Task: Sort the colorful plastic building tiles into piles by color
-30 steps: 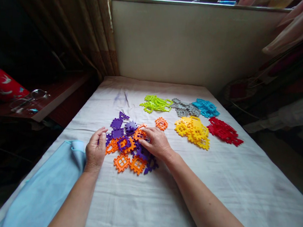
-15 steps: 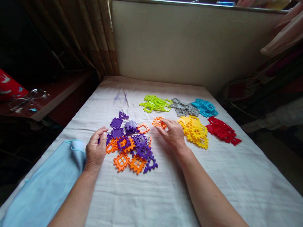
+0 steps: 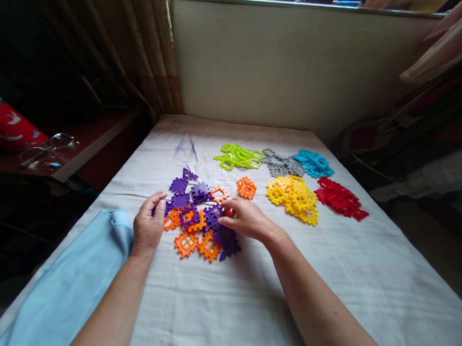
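Observation:
A mixed pile of purple interlocking building pieces [image 3: 179,200] and orange interlocking building pieces [image 3: 186,244] lies on the cloth between my hands. At its left edge, my left hand [image 3: 149,224] is curled, with a bit of purple showing between thumb and fingers. My right hand [image 3: 247,218] reaches over the pile's right side, thumb and fingertips closing on an orange building piece [image 3: 229,212], mostly hidden by the fingers. Just beyond this hand, separate from the pile, lie orange pieces [image 3: 246,188], seemingly stacked.
Sorted heaps sit farther off: lime green [image 3: 238,157], grey [image 3: 281,164], blue [image 3: 314,163], yellow [image 3: 294,198] and red [image 3: 340,199]. A light blue cloth [image 3: 75,279] covers the left side. Glasses [image 3: 61,140] rest on a dark side table [image 3: 97,140]. A wall [image 3: 250,66] stands behind.
My right hand has let go of the orange piece beside the yellow heap and moved left and nearer, onto the mixed pile. My left hand stays at the pile's left edge.

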The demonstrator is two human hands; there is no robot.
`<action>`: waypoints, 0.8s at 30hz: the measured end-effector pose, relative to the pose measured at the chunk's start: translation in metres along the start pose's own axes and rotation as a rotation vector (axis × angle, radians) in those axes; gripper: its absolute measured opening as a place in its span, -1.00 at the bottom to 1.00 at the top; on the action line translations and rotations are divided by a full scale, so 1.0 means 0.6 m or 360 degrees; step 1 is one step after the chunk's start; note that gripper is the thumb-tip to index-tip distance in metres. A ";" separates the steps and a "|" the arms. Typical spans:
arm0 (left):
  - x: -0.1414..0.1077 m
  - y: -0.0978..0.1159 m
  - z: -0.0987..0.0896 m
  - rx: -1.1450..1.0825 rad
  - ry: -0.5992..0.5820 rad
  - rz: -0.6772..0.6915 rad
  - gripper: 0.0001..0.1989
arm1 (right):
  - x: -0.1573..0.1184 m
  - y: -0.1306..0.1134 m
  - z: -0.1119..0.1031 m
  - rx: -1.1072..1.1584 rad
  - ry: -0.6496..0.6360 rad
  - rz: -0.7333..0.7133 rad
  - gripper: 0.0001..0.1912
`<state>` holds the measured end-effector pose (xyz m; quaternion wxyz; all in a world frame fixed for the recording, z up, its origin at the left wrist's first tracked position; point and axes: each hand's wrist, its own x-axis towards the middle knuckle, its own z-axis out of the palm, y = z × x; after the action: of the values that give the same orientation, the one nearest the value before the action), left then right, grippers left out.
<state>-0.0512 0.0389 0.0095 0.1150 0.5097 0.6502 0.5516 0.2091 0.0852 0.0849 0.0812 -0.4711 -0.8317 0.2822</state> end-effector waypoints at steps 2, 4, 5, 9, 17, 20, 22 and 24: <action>0.000 -0.001 0.000 0.0005 0.0003 0.0001 -0.66 | 0.003 -0.004 0.006 0.0283 -0.0015 -0.0046 -0.74; 0.000 0.000 0.000 0.0017 0.0014 0.0002 -0.67 | 0.009 0.004 0.011 0.0559 0.0025 -0.0042 -0.63; 0.000 0.000 -0.001 0.0022 0.0020 0.0003 -0.67 | 0.011 0.011 0.013 0.0611 0.0077 -0.0009 -0.58; 0.000 0.000 -0.001 0.0025 0.0025 0.0003 -0.67 | 0.013 0.047 0.007 0.0157 0.0256 0.0123 -0.57; 0.000 0.000 -0.001 0.0017 0.0005 0.0008 -0.67 | 0.008 0.053 0.001 -0.0149 0.0016 -0.0145 -0.77; 0.000 -0.002 0.000 0.0021 0.0009 0.0006 -0.68 | 0.004 0.050 -0.007 -0.0114 0.0007 -0.0151 -0.83; 0.001 -0.003 0.000 0.0018 0.0009 0.0006 -0.68 | -0.002 0.051 -0.019 -0.0034 0.0013 -0.0129 -0.83; 0.001 -0.004 0.000 0.0013 0.0005 0.0010 -0.68 | -0.008 0.057 -0.032 0.0057 0.0028 -0.0124 -0.85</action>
<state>-0.0526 0.0396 0.0076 0.1103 0.5113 0.6510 0.5500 0.2446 0.1021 0.0828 0.1078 -0.4392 -0.8436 0.2894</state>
